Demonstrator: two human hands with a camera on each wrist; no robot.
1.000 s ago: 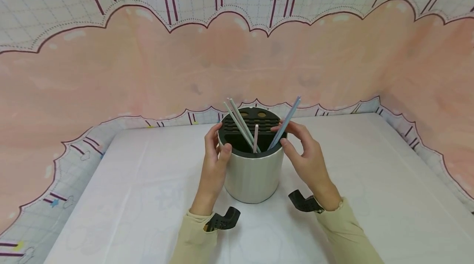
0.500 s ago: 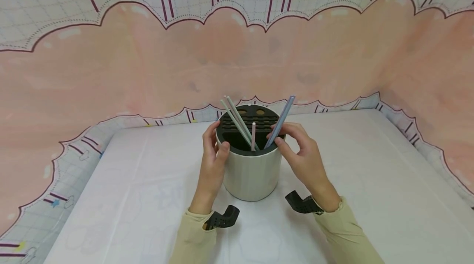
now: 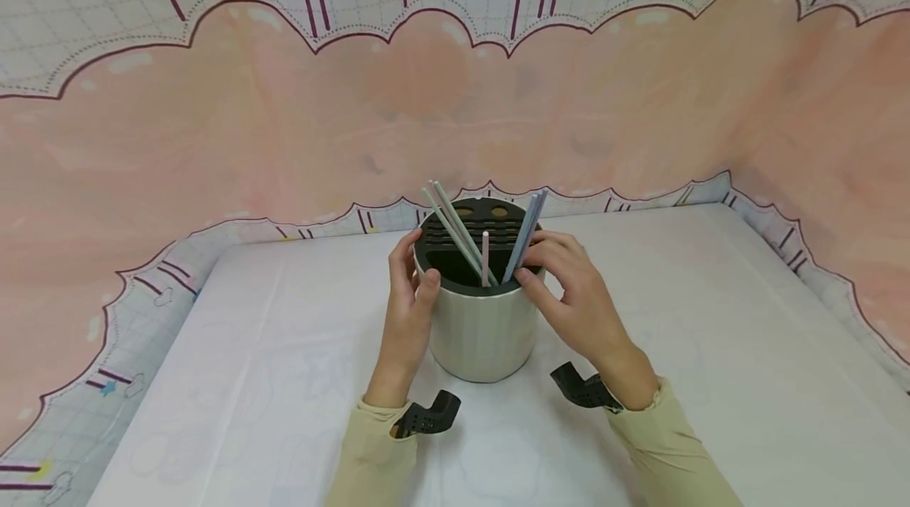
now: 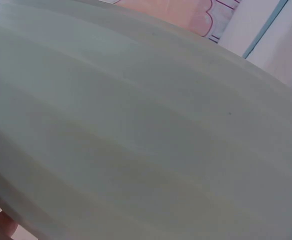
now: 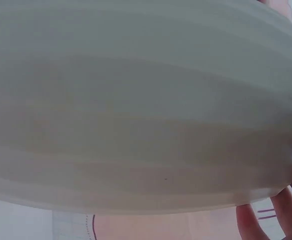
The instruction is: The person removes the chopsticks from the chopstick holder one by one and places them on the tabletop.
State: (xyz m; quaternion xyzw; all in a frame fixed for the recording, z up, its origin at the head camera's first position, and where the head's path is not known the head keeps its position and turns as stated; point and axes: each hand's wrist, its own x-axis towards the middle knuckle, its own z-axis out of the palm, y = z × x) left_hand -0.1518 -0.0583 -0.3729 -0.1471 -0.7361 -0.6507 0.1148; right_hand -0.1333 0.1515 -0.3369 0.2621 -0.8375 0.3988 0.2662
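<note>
A white ribbed utensil holder [image 3: 483, 341] stands on the table, its black top insert [image 3: 469, 233] having slots, two round holes and a wide front opening. My left hand [image 3: 405, 309] grips its left side, thumb at the front rim. At the right rim, my right hand [image 3: 586, 302] pinches thin blue sticks [image 3: 523, 234] low down, where they rise from the opening nearly upright. Pale green sticks [image 3: 455, 227] lean left in the same opening, beside a shorter pink stick [image 3: 486, 258]. In both wrist views the holder's wall [image 4: 135, 120] fills most of the picture, with fingertips [image 5: 248, 222] at the edge.
The white-covered table [image 3: 284, 381] spreads around the holder. Behind it hangs a peach and white patterned cloth [image 3: 398, 112], which also runs along the table's sides. Each wrist carries a black camera mount [image 3: 430, 414].
My right hand has moved left along the rim, and the blue sticks have swung from leaning right to nearly upright. The left hand keeps its grip on the holder.
</note>
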